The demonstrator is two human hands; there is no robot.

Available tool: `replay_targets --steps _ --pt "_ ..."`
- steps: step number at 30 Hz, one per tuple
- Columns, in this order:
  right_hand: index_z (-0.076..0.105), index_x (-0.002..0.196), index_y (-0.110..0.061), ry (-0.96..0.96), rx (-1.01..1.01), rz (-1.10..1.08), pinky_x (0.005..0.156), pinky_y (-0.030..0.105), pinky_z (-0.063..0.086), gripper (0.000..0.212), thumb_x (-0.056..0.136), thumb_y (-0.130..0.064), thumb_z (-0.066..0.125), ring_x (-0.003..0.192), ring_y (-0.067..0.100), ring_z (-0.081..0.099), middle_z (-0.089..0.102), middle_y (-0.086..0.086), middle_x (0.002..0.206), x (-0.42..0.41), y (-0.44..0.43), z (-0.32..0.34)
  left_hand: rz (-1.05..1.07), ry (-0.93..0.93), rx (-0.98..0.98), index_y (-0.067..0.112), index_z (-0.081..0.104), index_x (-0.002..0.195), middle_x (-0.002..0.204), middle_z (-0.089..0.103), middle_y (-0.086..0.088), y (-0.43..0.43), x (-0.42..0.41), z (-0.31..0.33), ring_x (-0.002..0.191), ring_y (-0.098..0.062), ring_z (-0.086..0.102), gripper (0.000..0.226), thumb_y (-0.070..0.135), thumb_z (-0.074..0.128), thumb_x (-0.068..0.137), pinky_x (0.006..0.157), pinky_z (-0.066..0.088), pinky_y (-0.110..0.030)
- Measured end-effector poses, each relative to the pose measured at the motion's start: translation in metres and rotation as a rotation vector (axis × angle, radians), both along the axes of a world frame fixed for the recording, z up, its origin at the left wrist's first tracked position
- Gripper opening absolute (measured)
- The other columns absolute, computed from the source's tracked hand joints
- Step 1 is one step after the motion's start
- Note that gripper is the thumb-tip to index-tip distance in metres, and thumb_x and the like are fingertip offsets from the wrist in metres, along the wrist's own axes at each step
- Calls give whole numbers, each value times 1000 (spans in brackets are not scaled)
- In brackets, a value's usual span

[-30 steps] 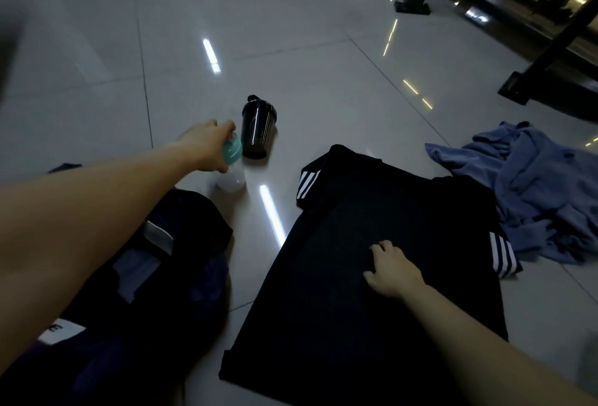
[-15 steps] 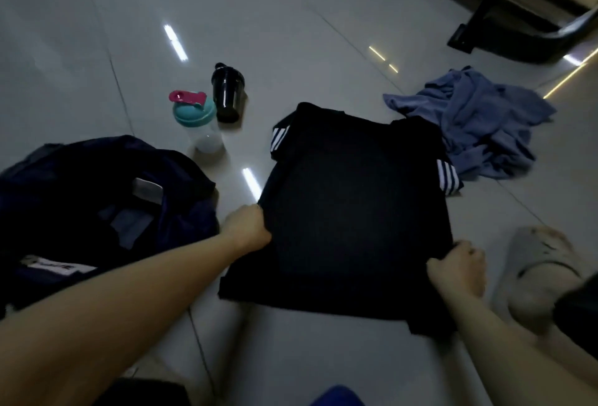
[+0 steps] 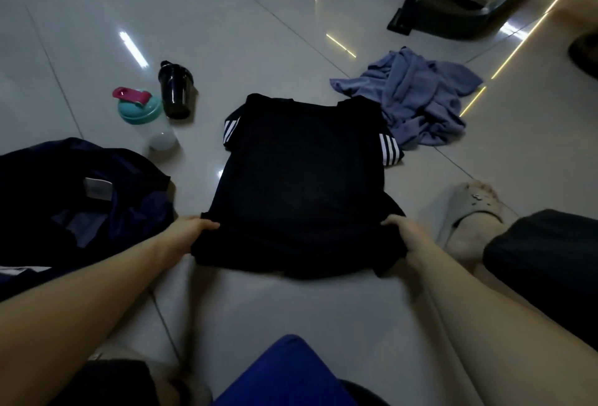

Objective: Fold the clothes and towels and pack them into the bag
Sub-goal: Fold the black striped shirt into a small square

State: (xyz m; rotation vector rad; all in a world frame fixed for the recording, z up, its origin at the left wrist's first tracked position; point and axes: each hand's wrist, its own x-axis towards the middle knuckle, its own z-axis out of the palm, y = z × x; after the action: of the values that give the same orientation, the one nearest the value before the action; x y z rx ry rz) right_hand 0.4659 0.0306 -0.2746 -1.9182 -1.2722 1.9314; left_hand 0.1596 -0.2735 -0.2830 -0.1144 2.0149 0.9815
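- On the pale glossy tiled floor (image 3: 226,33), in my head view, a black short-sleeved T-shirt with white sleeve stripes (image 3: 301,185) lies spread flat straight ahead of me.
- My left hand (image 3: 191,230) pinches the shirt's near left corner, fingers curled into the cloth.
- My right hand (image 3: 404,234) grips the near right corner the same way, and the hem between them is bunched.
- Just left of the shirt slumps a dark navy fabric bag (image 3: 74,195).
- Just beside the far right sleeve lies a crumpled blue-grey towel (image 3: 417,98).
- Beyond the bag, a black plastic shaker bottle (image 3: 174,91) and a clear bottle with a teal lid (image 3: 142,114) stand close together.
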Motion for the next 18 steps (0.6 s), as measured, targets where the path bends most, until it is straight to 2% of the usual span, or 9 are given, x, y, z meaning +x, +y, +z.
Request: replay_targets --steps 2,5,7,9,11,13,14,17,18 --pt "66 113 -2 120 -46 -40 64 36 56 37 79 -14 71 81 33 69 71 16 95 0 6 4 39 -18 35 -1 66 118 110 72 -22 -3 -1 3 92 -38 71 25 13 64 97 75 59 -41" --pt "64 122 -3 123 -77 5 74 40 59 40 87 -20 73 92 36 72 73 18 107 0 9 6 34 55 -6 -4 66 120 106 72 -21 -11 -1 2 94 -38 70 28 16 60 101 86 58 -45" --pt "63 126 -4 82 -151 98 93 46 55 48 89 -32 74 105 38 69 71 19 116 4 9 16 20 79 -32 -6 65 117 99 70 -19 -10 2 7 85 -34 69 28 16 61 101 79 57 -41" --pt "66 123 -5 55 -275 273 99 46 53 54 83 -39 79 109 37 69 71 19 119 9 8 32 31 54 -45 -7 62 112 94 67 -18 -6 4 17 78 -31 66 26 17 63 100 67 54 -40" --pt "65 123 -2 31 -361 458 87 41 58 56 80 -32 81 104 35 71 71 19 118 14 5 53 7 -101 -68 -3 64 105 93 69 -18 -5 7 36 80 -31 65 29 24 69 96 66 52 -40" --pt "64 121 2 31 -412 552 75 38 62 50 78 -20 79 96 32 74 73 19 114 17 4 64 -102 -271 -112 0 70 102 101 74 -20 -11 5 48 93 -32 68 41 37 80 85 81 54 -40" --pt "66 117 2 34 -425 554 75 38 63 48 75 -14 82 94 30 74 73 18 112 19 4 66 -172 -318 -134 2 73 102 104 76 -19 -15 3 50 95 -30 68 43 37 82 81 82 54 -36" --pt "68 108 1 29 -491 493 70 42 64 57 56 1 92 89 30 75 70 19 106 27 6 56 -282 -392 -194 1 74 105 95 77 -16 -27 3 49 81 -24 68 38 23 84 76 67 53 -29" --pt "70 103 4 -7 -511 481 64 41 64 47 60 6 87 83 31 75 70 20 101 29 6 50 -301 -398 -220 0 73 106 90 76 -16 -31 4 45 72 -23 70 37 17 84 75 59 55 -29"
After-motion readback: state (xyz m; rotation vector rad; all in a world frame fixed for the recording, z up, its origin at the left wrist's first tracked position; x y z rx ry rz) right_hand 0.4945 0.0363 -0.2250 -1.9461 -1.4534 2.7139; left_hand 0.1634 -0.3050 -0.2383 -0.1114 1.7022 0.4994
